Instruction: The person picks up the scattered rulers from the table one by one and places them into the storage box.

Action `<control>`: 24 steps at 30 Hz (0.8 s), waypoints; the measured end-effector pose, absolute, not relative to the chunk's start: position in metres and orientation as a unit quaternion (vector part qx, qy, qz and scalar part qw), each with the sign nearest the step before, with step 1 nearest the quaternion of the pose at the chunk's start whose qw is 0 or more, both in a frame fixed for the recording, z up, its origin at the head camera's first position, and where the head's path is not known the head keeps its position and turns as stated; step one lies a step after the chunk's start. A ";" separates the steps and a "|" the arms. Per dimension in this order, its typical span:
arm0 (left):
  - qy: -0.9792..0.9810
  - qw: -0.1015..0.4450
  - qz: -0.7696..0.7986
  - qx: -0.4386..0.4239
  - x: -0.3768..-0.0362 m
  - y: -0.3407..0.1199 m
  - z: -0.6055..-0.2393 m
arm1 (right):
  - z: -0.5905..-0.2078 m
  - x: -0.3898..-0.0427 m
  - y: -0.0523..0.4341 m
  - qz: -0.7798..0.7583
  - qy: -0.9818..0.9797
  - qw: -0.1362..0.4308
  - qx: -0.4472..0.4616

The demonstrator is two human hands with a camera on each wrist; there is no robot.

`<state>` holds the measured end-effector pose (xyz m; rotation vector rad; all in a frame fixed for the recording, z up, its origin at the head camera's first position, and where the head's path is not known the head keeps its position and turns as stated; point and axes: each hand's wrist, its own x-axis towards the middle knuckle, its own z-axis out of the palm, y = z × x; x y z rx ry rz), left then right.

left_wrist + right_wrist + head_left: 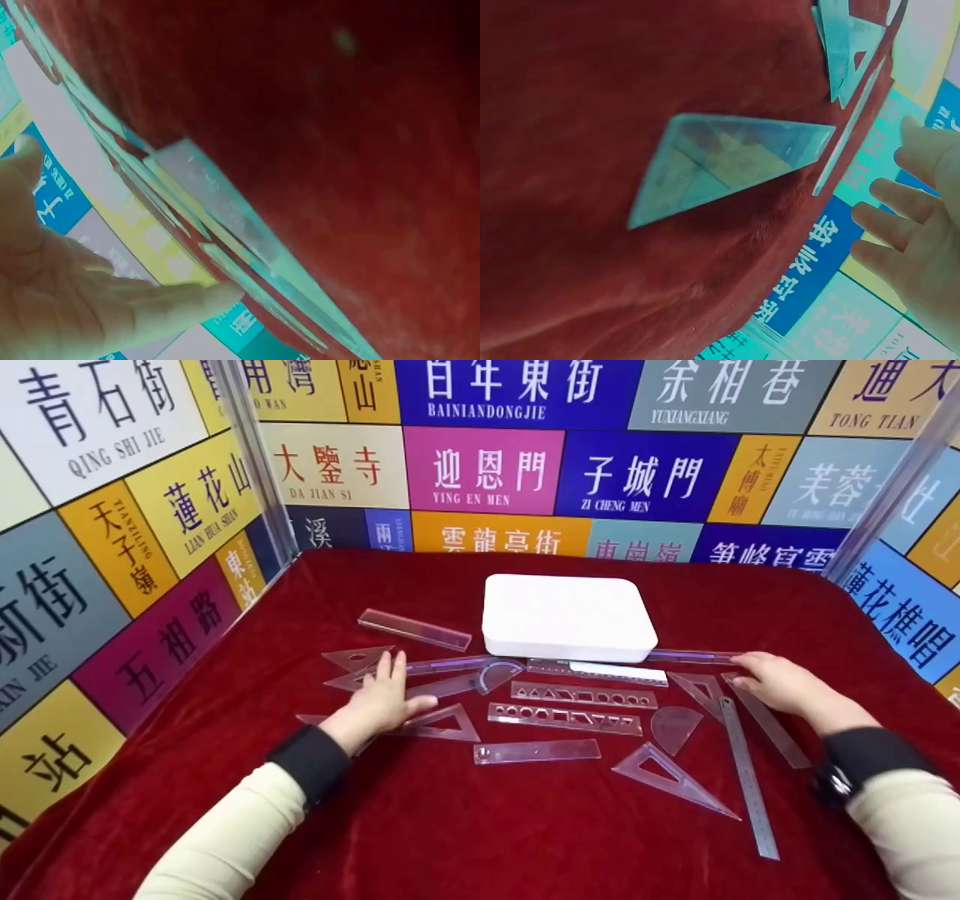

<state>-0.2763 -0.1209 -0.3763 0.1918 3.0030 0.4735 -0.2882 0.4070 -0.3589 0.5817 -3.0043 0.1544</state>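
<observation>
Left hand (381, 697), left of white box (568, 619); fingers extended near set square (442, 733), grip apart; right hand (784, 684), right of box; grip loosely apart

So there's this dark red cloth (480, 847) spread out under both the left grip (379, 696) and the right grip (784, 681). A white box (570, 619) with rounded corners sits between the two, a bit farther back. Way past them it's wall-to-wall colorful signs: pink YING EN MEN (484, 470), dark blue BAINIANDONGJIE (517, 390) above it. Beyond and left of the left grip, white QING SHI JIE (105, 420) and yellow LIAN HUA SHAN (195, 502). Shiny see-through posts (259, 457) stand beyond each grip, one per side.
</observation>
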 end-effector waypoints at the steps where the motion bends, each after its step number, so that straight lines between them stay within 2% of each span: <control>1: 0.984 0.060 0.156 0.065 -0.276 -0.120 -0.377 | -0.360 -0.294 0.405 0.040 -0.980 0.036 0.194; 9: 0.980 0.150 0.106 0.071 -0.274 -0.111 -0.383 | -0.368 -0.330 0.389 0.008 -0.982 -0.012 0.187; 14: 0.981 0.170 0.060 0.064 -0.275 -0.104 -0.385 | -0.372 -0.341 0.386 -0.007 -0.982 -0.020 0.186; 24: 0.980 0.185 0.031 0.062 -0.275 -0.096 -0.380 | -0.372 -0.353 0.389 -0.008 -0.983 -0.002 0.181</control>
